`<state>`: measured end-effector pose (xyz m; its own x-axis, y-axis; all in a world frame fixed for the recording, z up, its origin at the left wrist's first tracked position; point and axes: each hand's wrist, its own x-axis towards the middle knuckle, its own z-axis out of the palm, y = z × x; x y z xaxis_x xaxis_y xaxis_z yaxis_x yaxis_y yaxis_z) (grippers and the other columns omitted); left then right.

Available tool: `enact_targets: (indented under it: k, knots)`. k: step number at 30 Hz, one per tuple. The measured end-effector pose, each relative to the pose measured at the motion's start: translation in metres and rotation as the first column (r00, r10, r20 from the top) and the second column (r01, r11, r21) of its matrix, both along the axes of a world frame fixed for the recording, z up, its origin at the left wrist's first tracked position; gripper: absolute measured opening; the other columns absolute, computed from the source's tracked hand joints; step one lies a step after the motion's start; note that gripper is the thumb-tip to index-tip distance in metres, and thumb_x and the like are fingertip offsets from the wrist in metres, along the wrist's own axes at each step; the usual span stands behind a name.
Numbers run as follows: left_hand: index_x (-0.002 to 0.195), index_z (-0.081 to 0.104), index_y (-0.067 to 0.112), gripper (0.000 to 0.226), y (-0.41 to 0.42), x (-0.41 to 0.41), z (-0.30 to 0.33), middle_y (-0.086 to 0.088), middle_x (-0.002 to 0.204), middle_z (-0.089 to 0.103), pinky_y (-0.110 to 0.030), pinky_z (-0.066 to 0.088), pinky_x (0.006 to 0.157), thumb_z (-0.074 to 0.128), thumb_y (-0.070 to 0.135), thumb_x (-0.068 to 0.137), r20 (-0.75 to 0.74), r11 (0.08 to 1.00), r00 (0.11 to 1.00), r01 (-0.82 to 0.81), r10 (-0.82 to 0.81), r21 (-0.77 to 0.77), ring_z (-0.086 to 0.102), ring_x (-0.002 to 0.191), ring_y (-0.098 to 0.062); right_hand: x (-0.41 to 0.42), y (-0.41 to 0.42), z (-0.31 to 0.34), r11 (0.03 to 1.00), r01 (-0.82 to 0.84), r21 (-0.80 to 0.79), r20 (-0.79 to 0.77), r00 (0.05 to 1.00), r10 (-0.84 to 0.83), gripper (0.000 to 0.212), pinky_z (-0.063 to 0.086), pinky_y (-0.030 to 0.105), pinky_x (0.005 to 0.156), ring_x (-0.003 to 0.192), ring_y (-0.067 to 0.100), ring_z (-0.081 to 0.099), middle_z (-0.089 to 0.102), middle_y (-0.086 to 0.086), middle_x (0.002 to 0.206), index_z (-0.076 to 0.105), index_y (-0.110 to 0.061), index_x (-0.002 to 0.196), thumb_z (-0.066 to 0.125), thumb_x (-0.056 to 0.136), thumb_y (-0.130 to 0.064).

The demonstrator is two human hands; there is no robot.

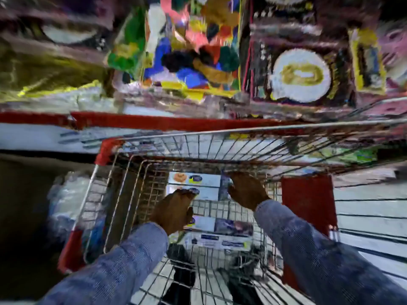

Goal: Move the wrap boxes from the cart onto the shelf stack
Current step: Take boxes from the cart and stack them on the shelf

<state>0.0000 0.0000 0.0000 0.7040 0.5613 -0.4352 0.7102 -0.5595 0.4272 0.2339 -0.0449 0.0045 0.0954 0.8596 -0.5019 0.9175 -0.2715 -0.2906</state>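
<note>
Shelving (154,126) with a red front edge fills the view beyond both hands, its packets too smeared to name. Nearer, the wire cart (220,130) surrounds the hands on all sides, its far rim above the fingers and red corner guards at left and right. Down in the basket lie the wrap boxes (198,179), long and pale, stacked flat under and between the hands, with more (222,226) nearer the wrists and below them.

The left hand (176,212) reaches down with fingers curled toward the near edge of a box; whether it has closed on anything I cannot tell (the blur hides the fingertips). The right hand (246,190) is spread, palm down, fingers touching the far end of the top boxes close against the basket's far wall, not gripping that I can see.

Risk, as I judge it: a long box lifted by one end could tip and catch its corner in the wire mesh, or slide off the pile. The far wall sits tight beyond the right hand, so the open room is straight up, then forward over the rim to the shelf.
</note>
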Motion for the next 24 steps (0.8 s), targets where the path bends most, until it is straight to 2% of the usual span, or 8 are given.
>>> enact_targets:
  k: [1, 2, 5, 7, 9, 11, 17, 24]
  knots:
    - [0.107, 0.068, -0.001, 0.046, 0.003, 0.001, -0.015, -0.024, 0.092, 0.073, -0.046, 0.062, 0.060, 0.079, 0.010, 0.064, 0.037, 0.999, 0.999, 0.027, -0.029, 0.042, 0.072, 0.080, -0.042, 0.000, 0.008, -0.013, 1.000, -0.016, -0.027, 0.016, 1.000, 0.016, 0.054, 0.049, 0.047, 0.096, 0.120, 0.041, 0.055, 0.056, 0.021, 0.135, 0.044, -0.015, 0.140, 0.055, 0.088, -0.023]
    - [0.107, 0.068, -0.002, 0.049, 0.005, 0.002, -0.026, -0.025, 0.093, 0.073, -0.046, 0.063, 0.062, 0.083, 0.003, 0.061, 0.069, 0.996, 0.997, 0.037, -0.043, 0.087, 0.072, 0.081, -0.042, -0.001, 0.014, -0.023, 0.999, -0.042, -0.031, 0.018, 0.999, 0.043, 0.053, 0.050, 0.048, 0.094, 0.117, 0.041, 0.057, 0.058, 0.021, 0.132, 0.046, -0.012, 0.138, 0.055, 0.087, -0.023]
    - [0.118, 0.062, 0.001, 0.038, 0.012, 0.007, -0.048, -0.022, 0.116, 0.067, -0.042, 0.055, 0.088, 0.070, 0.002, 0.081, 0.072, 0.991, 0.997, -0.012, 0.002, 0.132, 0.063, 0.105, -0.039, 0.001, 0.032, -0.067, 0.990, -0.119, -0.080, 0.005, 0.993, 0.120, 0.060, 0.055, 0.050, 0.083, 0.102, 0.046, 0.063, 0.063, 0.029, 0.115, 0.055, 0.002, 0.123, 0.037, 0.087, -0.043]
    - [0.108, 0.068, -0.001, 0.045, 0.013, 0.008, -0.064, -0.022, 0.102, 0.072, -0.038, 0.060, 0.073, 0.078, -0.006, 0.065, 0.100, 0.991, 0.994, 0.033, -0.046, 0.127, 0.070, 0.091, -0.037, 0.002, 0.034, -0.089, 0.978, -0.175, -0.111, -0.024, 0.985, 0.173, 0.074, 0.054, 0.050, 0.083, 0.101, 0.046, 0.063, 0.063, 0.031, 0.116, 0.052, 0.004, 0.126, 0.029, 0.092, -0.057]
    - [0.101, 0.070, 0.002, 0.050, 0.015, 0.008, -0.073, -0.017, 0.091, 0.074, -0.035, 0.061, 0.063, 0.082, -0.006, 0.053, 0.047, 0.973, 0.989, 0.130, -0.141, 0.189, 0.072, 0.080, -0.033, 0.002, 0.037, -0.086, 0.964, -0.236, -0.124, 0.014, 0.971, 0.239, 0.062, 0.050, 0.048, 0.092, 0.117, 0.041, 0.056, 0.056, 0.023, 0.134, 0.041, -0.006, 0.140, 0.051, 0.093, -0.045]
    - [0.102, 0.069, 0.004, 0.046, 0.016, 0.011, -0.078, -0.015, 0.094, 0.074, -0.037, 0.060, 0.067, 0.078, -0.001, 0.058, -0.010, 0.964, 0.985, 0.172, -0.174, 0.203, 0.070, 0.084, -0.034, 0.006, 0.042, -0.087, 0.950, -0.298, -0.095, -0.004, 0.954, 0.299, 0.067, 0.047, 0.045, 0.097, 0.124, 0.037, 0.051, 0.053, 0.018, 0.139, 0.034, -0.011, 0.145, 0.059, 0.091, -0.039]
    - [0.116, 0.063, 0.002, 0.057, 0.017, 0.009, -0.098, -0.020, 0.121, 0.066, -0.051, 0.055, 0.088, 0.078, -0.001, 0.061, -0.048, 0.964, 0.986, 0.167, -0.161, 0.205, 0.061, 0.113, -0.039, 0.013, 0.052, -0.092, 0.923, -0.373, -0.096, -0.028, 0.928, 0.372, 0.062, 0.042, 0.046, 0.105, 0.126, 0.039, 0.050, 0.050, 0.021, 0.142, 0.040, -0.008, 0.142, 0.062, 0.091, -0.036]
    - [0.108, 0.063, 0.002, 0.049, 0.019, 0.020, -0.107, -0.017, 0.114, 0.064, -0.051, 0.053, 0.080, 0.076, -0.005, 0.061, -0.103, 0.955, 0.988, 0.135, -0.111, 0.263, 0.061, 0.101, -0.039, 0.019, 0.055, -0.098, 0.903, -0.424, -0.069, -0.025, 0.906, 0.424, 0.062, 0.043, 0.045, 0.106, 0.128, 0.036, 0.049, 0.049, 0.021, 0.142, 0.040, -0.004, 0.141, 0.060, 0.092, -0.037]
